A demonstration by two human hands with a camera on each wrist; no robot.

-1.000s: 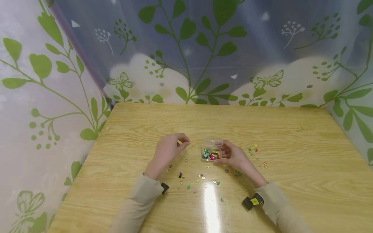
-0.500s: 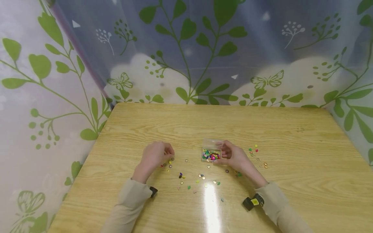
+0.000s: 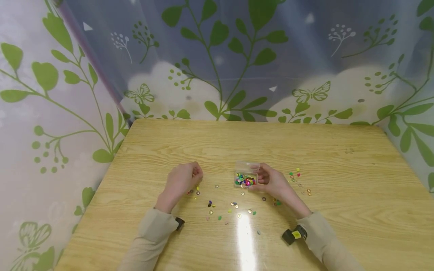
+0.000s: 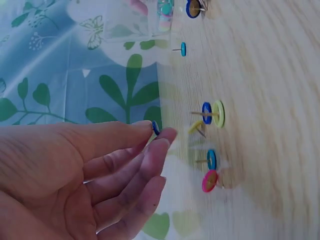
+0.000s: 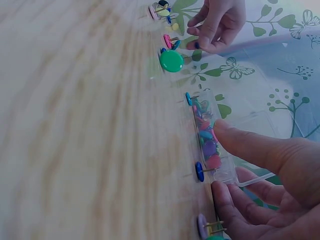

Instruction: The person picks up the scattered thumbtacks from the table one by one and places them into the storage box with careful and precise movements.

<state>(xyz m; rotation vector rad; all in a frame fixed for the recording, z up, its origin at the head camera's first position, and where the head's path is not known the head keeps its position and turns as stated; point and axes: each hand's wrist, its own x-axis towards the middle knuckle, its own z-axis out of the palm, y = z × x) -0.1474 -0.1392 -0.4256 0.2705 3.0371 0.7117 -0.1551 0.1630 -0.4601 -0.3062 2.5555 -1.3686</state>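
Observation:
My left hand (image 3: 181, 184) is just above the table, left of the plastic box. In the left wrist view its thumb and forefinger pinch a blue thumbtack (image 4: 155, 128); the other fingers curl loosely below. My right hand (image 3: 274, 183) holds the right side of a small clear box (image 5: 227, 172), thumb in front and fingers behind. The box's transparent lid (image 3: 246, 166) stands raised at the back. Colourful thumbtacks (image 5: 209, 148) fill much of the box. Beside my left hand, several loose tacks lie on the wood, among them a pink one (image 4: 210, 181).
More thumbtacks are scattered in front of the box, such as a green one (image 3: 219, 218), and to its right, including a yellow one (image 3: 298, 169). Many lie with their points upward. A patterned curtain (image 3: 217, 75) hangs behind the wooden table (image 3: 288, 146).
My left hand has moved left and toward me, down to the tacks there, and then its fingertips have lifted slightly with a thumbtack. The right hand and box have stayed in place.

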